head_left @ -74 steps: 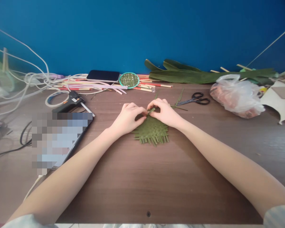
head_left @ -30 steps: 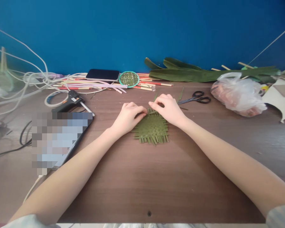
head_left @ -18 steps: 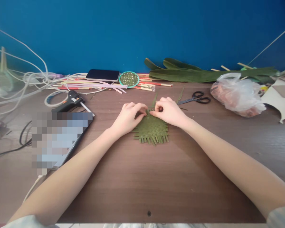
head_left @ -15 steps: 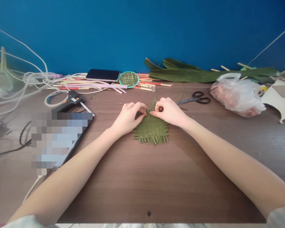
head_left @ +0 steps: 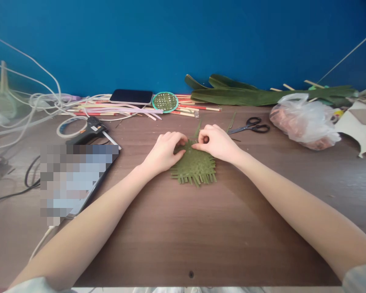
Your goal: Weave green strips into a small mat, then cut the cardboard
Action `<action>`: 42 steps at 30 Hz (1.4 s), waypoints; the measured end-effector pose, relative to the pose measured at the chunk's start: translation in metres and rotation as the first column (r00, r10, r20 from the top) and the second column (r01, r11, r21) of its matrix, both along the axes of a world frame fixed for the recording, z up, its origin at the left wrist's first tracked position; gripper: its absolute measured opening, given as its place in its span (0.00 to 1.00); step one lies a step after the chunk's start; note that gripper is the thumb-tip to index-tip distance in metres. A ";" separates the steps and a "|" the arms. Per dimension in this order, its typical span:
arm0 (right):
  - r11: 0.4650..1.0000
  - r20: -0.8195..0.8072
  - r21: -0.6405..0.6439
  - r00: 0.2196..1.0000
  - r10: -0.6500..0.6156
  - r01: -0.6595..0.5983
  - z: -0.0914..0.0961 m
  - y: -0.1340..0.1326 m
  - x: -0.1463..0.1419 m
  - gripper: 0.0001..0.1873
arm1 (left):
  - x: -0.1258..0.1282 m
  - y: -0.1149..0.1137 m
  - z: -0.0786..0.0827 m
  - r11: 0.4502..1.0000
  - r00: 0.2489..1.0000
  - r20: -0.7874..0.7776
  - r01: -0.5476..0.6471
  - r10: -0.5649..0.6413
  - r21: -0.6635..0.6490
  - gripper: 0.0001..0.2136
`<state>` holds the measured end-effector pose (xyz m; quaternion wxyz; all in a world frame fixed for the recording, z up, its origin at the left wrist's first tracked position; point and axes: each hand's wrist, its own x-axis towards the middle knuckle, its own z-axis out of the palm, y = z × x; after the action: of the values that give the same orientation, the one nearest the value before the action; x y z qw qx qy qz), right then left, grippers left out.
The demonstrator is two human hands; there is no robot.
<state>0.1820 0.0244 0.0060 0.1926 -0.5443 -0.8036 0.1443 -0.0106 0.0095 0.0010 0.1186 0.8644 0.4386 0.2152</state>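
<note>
A woven mat of green leaf strips (head_left: 195, 165) lies flat on the table, its loose strip ends fringing the near edge and sides. At its far left edge is my left hand (head_left: 166, 152), with the thumb and curled fingers closing on the mat. My right hand (head_left: 218, 142) pinches a leaf strip at the far edge, thumb and forefinger pressed together. One longer leaf strip (head_left: 198, 127) sticks out beyond the far edge between my hands. The fingertips partly cover that edge.
Scissors (head_left: 253, 125) lie right of my right hand. Long green leaves (head_left: 238, 97) and a plastic bag (head_left: 305, 121) are behind. A round woven piece (head_left: 165, 102), a phone (head_left: 131, 97), a roll of tape (head_left: 61, 129), a glue gun (head_left: 94, 127) and a blurred tablet (head_left: 82, 179) are left.
The left thumb and fingers have parted slightly at the mat's far edge. Otherwise the hands and the mat stay almost where they were.
</note>
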 end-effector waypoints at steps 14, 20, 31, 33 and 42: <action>1.000 -0.035 0.029 0.999 0.009 -0.008 -0.002 0.003 0.002 0.16 | 0.001 0.001 -0.001 0.987 0.982 -0.112 -0.143 0.150 0.070 0.10; 1.000 -0.054 -0.004 0.999 0.003 -0.003 -0.002 0.002 0.000 0.16 | -0.002 0.003 -0.001 0.981 0.979 -0.079 -0.183 0.187 0.060 0.07; 1.000 -0.045 -0.005 0.999 -0.002 0.002 -0.004 0.002 0.001 0.15 | -0.005 0.008 0.001 0.950 0.953 0.077 -0.280 0.292 -0.141 0.09; 1.000 -0.039 -0.013 0.999 -0.007 0.006 -0.003 0.001 0.001 0.15 | -0.005 0.009 0.001 0.952 0.957 0.059 -0.274 0.284 -0.137 0.08; 1.000 -0.027 -0.012 1.000 -0.012 0.012 -0.004 -0.001 0.000 0.15 | -0.007 0.009 0.000 0.965 0.972 0.010 -0.232 0.235 -0.122 0.06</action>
<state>0.1824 0.0233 0.0022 0.2013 -0.5483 -0.7967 0.1554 -0.0171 0.0185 0.0008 0.1493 0.7953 0.5482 0.2115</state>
